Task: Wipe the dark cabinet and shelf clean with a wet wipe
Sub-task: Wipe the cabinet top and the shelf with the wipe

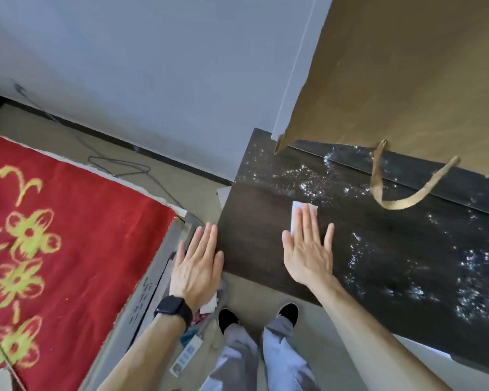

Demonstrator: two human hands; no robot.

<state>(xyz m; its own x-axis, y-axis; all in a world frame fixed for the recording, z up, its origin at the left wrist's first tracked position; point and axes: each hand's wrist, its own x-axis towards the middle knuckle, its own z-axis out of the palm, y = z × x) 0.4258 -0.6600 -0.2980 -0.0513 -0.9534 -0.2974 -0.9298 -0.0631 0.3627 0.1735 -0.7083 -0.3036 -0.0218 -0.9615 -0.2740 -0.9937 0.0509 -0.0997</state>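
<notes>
The dark wood-grain cabinet top [254,238] fills the right half of the view, speckled with white dust toward the back and right. My right hand [308,249] lies flat on it, fingers spread, pressing a white wet wipe [297,213] under the fingertips. My left hand [195,266], a black watch on its wrist, hovers flat with fingers apart at the cabinet's left edge and holds nothing. A darker raised shelf strip [435,182] runs along the back of the top.
A brown paper bag [393,80] with a looped handle [393,198] hangs over the cabinet's back right. A red cloth with yellow flowers [54,235] covers a box at left. A cable [119,165] lies on the floor by the grey wall. My feet [257,314] stand below.
</notes>
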